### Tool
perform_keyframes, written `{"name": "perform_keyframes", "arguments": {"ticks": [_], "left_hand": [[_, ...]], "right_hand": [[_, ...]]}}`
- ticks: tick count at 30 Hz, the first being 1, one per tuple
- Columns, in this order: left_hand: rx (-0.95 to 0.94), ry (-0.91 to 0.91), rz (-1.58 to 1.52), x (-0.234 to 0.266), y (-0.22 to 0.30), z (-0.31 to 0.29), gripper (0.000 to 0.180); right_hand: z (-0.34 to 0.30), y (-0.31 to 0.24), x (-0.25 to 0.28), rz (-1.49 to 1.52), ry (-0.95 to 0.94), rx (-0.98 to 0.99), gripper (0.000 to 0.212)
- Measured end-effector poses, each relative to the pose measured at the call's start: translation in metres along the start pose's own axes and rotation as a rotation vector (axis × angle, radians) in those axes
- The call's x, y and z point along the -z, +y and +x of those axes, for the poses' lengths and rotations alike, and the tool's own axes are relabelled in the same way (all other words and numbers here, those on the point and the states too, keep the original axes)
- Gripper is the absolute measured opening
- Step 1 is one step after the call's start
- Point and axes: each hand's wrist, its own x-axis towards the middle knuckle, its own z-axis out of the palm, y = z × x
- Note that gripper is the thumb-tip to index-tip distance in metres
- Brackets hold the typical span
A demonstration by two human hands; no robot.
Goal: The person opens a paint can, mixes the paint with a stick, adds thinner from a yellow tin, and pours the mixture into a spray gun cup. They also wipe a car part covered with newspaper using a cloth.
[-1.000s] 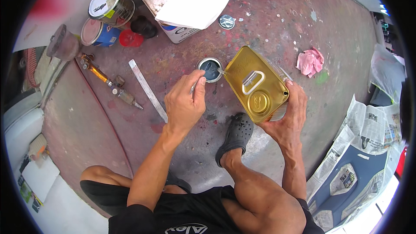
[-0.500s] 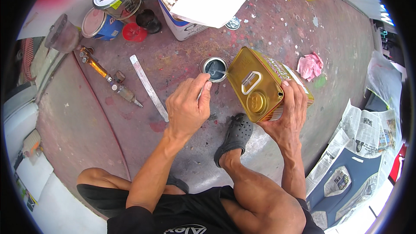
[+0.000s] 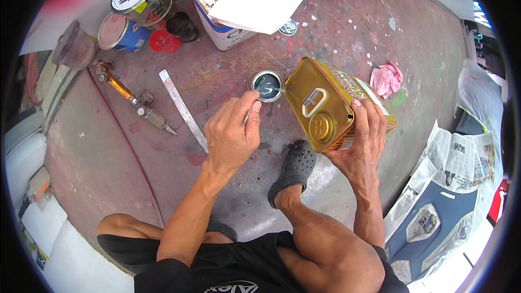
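My right hand (image 3: 361, 133) grips a gold rectangular metal can (image 3: 317, 106) by its lower right corner and side. The can is tilted, its top with a pale handle and round cap facing me. A thin stream seems to run from its upper left edge into a small round tin (image 3: 267, 86) on the floor. Dark liquid with lighter swirls shows inside the tin. My left hand (image 3: 232, 133) is closed in a pinch at the tin's near left rim. What its fingers hold is hidden.
A metal ruler (image 3: 183, 109) and a spray gun (image 3: 130, 95) lie to the left, beside a red hose (image 3: 127, 141). Paint cans (image 3: 142, 0) and a large square tin (image 3: 217, 30) stand at the back. Crumpled pink paper (image 3: 386, 80) lies right; a newspaper-masked panel (image 3: 445, 217) stands far right.
The view has shifted slightly, so the floor things sit a little further left. My left hand keeps its pinch by the tin, and the gold can stays tilted. Swirls in the liquid look different.
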Motion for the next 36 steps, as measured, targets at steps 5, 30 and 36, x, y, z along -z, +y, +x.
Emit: {"name": "perform_keyframes", "arguments": {"ticks": [5,30,36], "left_hand": [[-0.001,0.002,-0.013,-0.001,-0.001,0.0,0.018],[0.249,-0.15,-0.056,-0.03,-0.015,0.028,0.025],[0.12,-0.188,0.197,-0.039,-0.007,0.033,0.023]], "right_hand": [[0.001,-0.001,0.003,-0.005,0.0,0.008,0.112],[-0.038,0.057,-0.016,0.496,0.221,-0.124,0.131],[-0.005,0.084,-0.02,0.83,0.475,-0.464,0.121]]}}
